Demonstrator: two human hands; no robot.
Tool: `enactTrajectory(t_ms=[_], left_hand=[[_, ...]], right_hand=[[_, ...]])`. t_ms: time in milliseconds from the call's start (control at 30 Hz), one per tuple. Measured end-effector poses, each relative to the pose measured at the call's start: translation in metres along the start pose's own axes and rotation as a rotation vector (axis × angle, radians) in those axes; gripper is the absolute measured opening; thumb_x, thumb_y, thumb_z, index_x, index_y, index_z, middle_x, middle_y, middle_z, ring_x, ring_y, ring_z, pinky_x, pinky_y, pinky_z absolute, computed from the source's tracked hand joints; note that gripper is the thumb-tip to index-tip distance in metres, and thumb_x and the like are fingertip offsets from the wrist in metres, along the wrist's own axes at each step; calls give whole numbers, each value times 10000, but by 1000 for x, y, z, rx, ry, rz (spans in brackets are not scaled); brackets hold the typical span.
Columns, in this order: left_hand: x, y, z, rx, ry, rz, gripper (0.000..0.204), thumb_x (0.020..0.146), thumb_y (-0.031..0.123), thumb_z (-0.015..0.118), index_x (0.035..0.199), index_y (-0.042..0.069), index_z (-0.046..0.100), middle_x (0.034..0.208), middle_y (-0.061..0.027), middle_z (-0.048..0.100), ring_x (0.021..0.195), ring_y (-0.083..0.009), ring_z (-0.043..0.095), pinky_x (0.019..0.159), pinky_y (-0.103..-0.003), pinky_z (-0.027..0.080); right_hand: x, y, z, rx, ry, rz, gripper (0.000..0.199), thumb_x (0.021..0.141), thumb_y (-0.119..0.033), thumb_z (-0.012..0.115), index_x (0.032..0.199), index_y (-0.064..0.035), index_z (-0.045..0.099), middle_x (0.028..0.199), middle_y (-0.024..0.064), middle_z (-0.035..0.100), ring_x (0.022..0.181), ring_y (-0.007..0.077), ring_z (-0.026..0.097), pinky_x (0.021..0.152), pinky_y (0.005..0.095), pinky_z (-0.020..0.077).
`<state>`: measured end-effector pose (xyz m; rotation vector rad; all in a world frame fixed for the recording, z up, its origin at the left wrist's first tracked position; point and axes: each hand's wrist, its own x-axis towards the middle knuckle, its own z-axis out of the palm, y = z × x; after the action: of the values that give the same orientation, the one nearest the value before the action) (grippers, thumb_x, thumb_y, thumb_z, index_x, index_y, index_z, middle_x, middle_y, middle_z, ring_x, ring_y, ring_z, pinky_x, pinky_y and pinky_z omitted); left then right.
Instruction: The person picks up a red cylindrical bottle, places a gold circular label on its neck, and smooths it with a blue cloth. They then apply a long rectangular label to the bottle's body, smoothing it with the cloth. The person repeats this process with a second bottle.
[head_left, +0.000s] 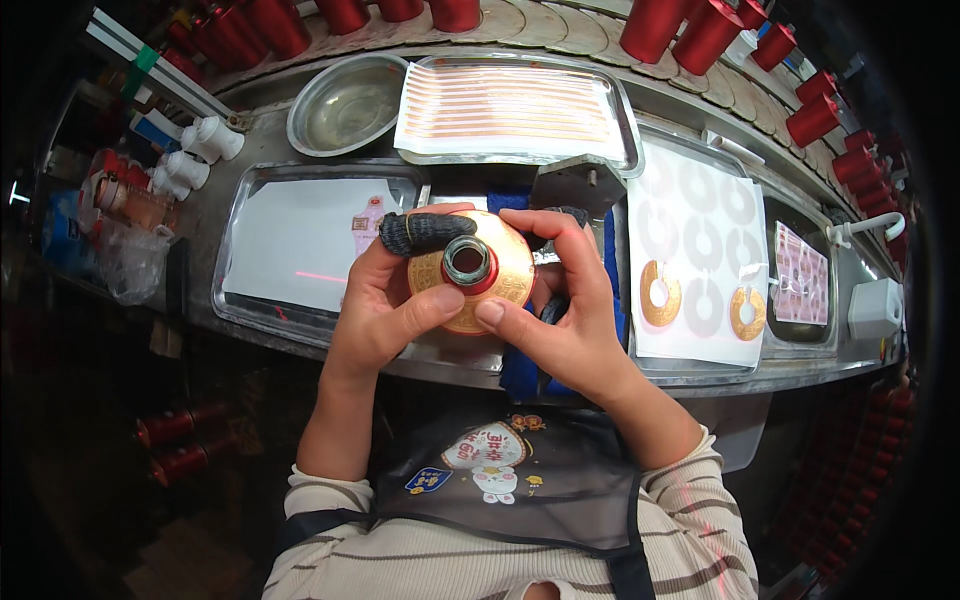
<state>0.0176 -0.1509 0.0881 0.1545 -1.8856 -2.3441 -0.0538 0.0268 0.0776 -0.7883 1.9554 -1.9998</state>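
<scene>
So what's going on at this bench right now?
A person holds a red bottle, seen from above, in both hands. The left hand, with a dark fabric cot on its forefinger, and the right hand press a gold ring-shaped label around the bottle's neck. To the right, a white backing sheet still carries two gold ring labels; most of its spots are bare. Metal trays and red bottles surround the bench.

Round steel bowl (346, 104) sat at back left, w/ a tray of orange strips (515, 108) just beside it. Left tray (305, 245) held white paper. Sticker sheet (698, 255) on the right showed two gold rings — rest peeled. Red bottles (690, 30) lined the far edge; white caps (200, 150) lay at far left. Blue cloth (520, 370) hung over the bench front.
</scene>
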Motion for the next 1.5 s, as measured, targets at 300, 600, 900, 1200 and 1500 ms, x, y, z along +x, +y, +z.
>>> enactTrajectory(t_ms=[300, 600, 900, 1200, 1500], left_hand=[[0, -4, -7, -113, -108, 60, 608, 819, 143, 746, 1380, 14, 552, 1375, -138, 567, 1256, -244, 577, 1091, -400, 452], [1, -5, -8, -108, -104, 29, 681, 769, 250, 771, 1373, 24, 554, 1449, -166, 512, 1293, -273, 554, 1101, -415, 443], [1, -5, -3, -81, -38, 20, 733, 722, 321, 776, 1349, 6, 564, 1454, -208, 511, 1275, -293, 574, 1085, -417, 459], [-1, 2, 6, -57, 8, -38, 745, 717, 250, 789, 1372, -10, 548, 1394, -180, 574, 1234, -258, 604, 1072, -396, 467], [-2, -2, 2, -30, -7, -26, 749, 730, 259, 772, 1385, -14, 534, 1373, -168, 588, 1226, -250, 608, 1071, -389, 465]], right_hand=[[0, -8, -10, -34, -130, 102, 653, 822, -138, 804, 1376, 10, 490, 1242, 68, 485, 915, 61, 601, 682, 185, 500], [1, -8, -7, 41, -105, 122, 611, 823, -98, 796, 1341, 13, 492, 1242, 80, 472, 910, 72, 608, 689, 184, 513], [3, -7, -9, 194, -120, 204, 581, 837, -101, 778, 1331, 8, 490, 1206, 54, 490, 875, 55, 606, 688, 177, 494], [2, -1, -7, 207, -69, 173, 430, 876, -83, 706, 1277, -23, 561, 1096, 38, 445, 674, -10, 412, 553, 151, 355], [1, -10, -3, 108, -58, 132, 429, 886, -139, 728, 1270, -37, 566, 1107, 66, 454, 747, 21, 448, 564, 176, 393]])
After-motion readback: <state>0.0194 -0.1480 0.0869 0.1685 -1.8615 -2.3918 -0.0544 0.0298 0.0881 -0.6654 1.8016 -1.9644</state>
